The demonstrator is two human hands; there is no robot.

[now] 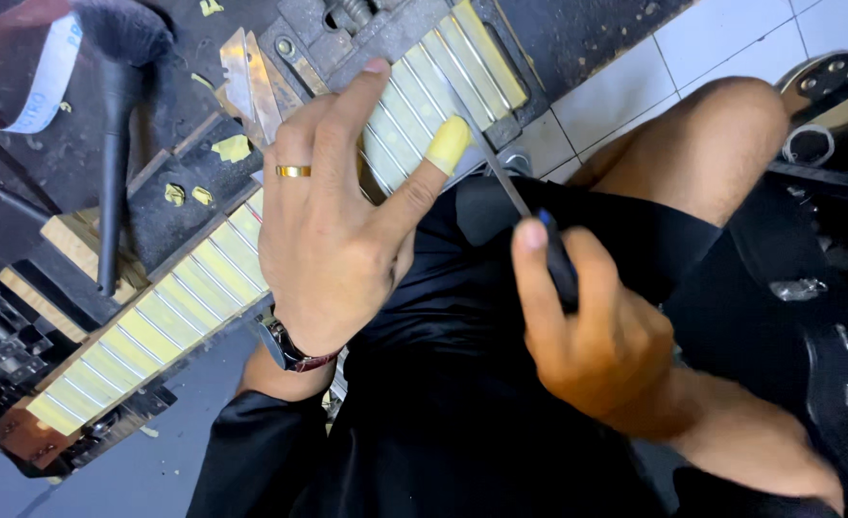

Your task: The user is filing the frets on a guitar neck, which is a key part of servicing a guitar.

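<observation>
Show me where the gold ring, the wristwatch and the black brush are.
gold ring point(292, 171): head view, on the band across the left hand's finger.
wristwatch point(285, 345): head view, on the case at the left wrist.
black brush point(114, 173): head view, on its handle.

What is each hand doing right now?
Left hand: open, fingers spread, pressing on the taped guitar neck.
Right hand: closed around a thin file.

One guitar neck point(184, 307), one file point(529, 230), one brush point(117, 115), two hands.
</observation>
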